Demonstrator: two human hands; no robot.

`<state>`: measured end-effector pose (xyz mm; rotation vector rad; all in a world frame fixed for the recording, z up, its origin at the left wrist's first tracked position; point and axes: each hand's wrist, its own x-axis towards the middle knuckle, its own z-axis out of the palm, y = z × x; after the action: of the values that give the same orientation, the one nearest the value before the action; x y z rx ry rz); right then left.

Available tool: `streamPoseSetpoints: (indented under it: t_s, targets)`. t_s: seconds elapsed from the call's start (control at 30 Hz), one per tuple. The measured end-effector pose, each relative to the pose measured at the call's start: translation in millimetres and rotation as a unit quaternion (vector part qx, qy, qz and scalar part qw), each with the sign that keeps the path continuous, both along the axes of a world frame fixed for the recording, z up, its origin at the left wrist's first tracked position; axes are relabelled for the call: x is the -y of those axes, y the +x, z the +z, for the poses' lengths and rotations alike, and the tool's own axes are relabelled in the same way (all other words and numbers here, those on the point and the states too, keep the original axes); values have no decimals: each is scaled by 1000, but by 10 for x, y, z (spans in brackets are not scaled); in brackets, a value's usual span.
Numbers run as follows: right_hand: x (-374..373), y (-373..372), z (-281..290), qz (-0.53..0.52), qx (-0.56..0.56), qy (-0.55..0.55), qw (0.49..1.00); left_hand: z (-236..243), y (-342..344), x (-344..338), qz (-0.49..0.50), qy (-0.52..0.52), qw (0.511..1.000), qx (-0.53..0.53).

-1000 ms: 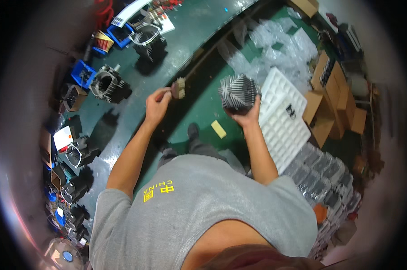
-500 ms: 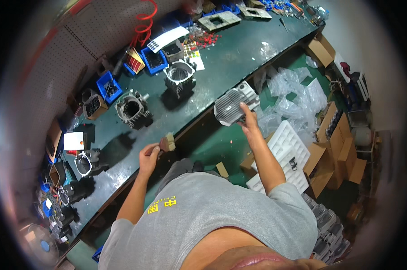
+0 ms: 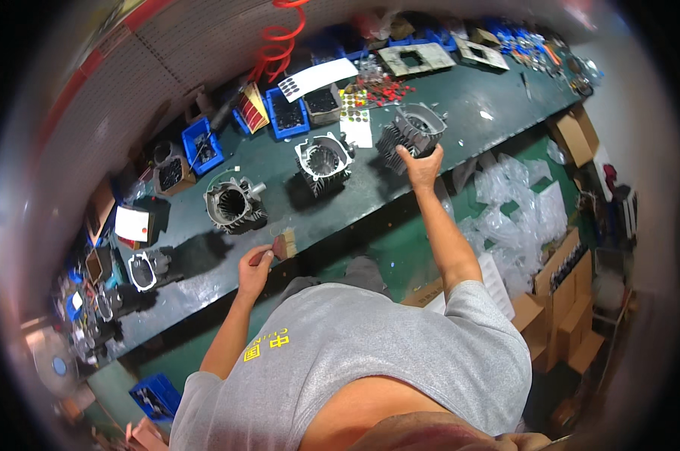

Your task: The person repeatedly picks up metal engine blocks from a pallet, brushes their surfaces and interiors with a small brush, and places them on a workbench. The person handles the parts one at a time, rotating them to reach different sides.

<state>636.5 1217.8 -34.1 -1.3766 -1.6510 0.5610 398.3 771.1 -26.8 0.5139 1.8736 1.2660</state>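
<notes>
My right hand (image 3: 424, 167) grips the near side of a grey finned metal housing (image 3: 409, 137), thumb on its fins. The housing is upright at the bench's right part, open end facing up; whether its base rests on the bench I cannot tell. In my left hand (image 3: 254, 270), at the bench's front edge, is a flat paintbrush (image 3: 286, 244) with a reddish-brown handle and pale bristles pointing right. Between the hands stands a second finned housing (image 3: 323, 167), open end up. Left of it is a third housing (image 3: 233, 207) with a side spout.
Blue bins (image 3: 287, 113) of small dark parts line the back of the green bench (image 3: 280, 210). Red small parts (image 3: 389, 92) and flat metal plates (image 3: 417, 59) lie beyond. More housings (image 3: 146, 269) stand at left. Plastic bags (image 3: 509, 188) and cardboard boxes (image 3: 569, 308) fill the floor at right.
My right hand has brought its housing from beyond the bench's front edge over to the bench and turned it upright. The left hand still holds the paintbrush. The view has shifted.
</notes>
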Motion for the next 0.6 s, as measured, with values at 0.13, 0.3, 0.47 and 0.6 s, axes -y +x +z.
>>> streamPoseSetpoints:
  t_s: [0.13,0.3,0.47,0.6]
  targets:
    - [-512,-148,-213,21,-13,23,999,145,350,-226,71,-46,996,6]
    - [-780,-265,-446,78,10,99,992,114,891,-262,72,-37,996,-26]
    - [-710,-65,-814,71,11,110,991,409,1265,-333,117,-77,989,-54]
    - [-621,-2,-863,85,0,65,994,441,1494,-180,145,-121,976,-111]
